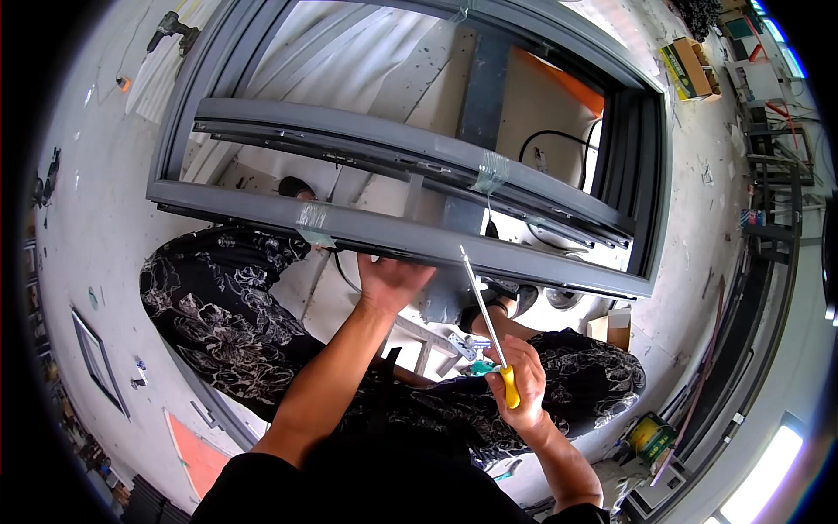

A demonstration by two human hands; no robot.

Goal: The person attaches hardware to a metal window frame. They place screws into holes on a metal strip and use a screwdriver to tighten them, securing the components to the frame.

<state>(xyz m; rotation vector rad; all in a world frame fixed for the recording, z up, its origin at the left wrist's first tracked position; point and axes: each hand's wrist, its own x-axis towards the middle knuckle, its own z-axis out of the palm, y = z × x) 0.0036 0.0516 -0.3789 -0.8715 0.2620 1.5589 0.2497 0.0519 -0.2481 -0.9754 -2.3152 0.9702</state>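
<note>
A dark grey metal window frame lies across the area in front of me, with an inner sash bar set at a slight angle inside it. My left hand is at the underside of the frame's near bar, its fingers hidden behind that bar. In my right hand is a screwdriver, gripped by its yellow handle. Its long shank points up and to the left, and the tip appears over the near bar; whether it touches cannot be told. Clear tape wraps the near bar, and more tape wraps the sash bar.
A grey support beam runs beneath the frame. A cordless drill lies at the far left. On the right are a yellow and brown carton, a small open box and a green and yellow spool. Dark cables loop under the frame.
</note>
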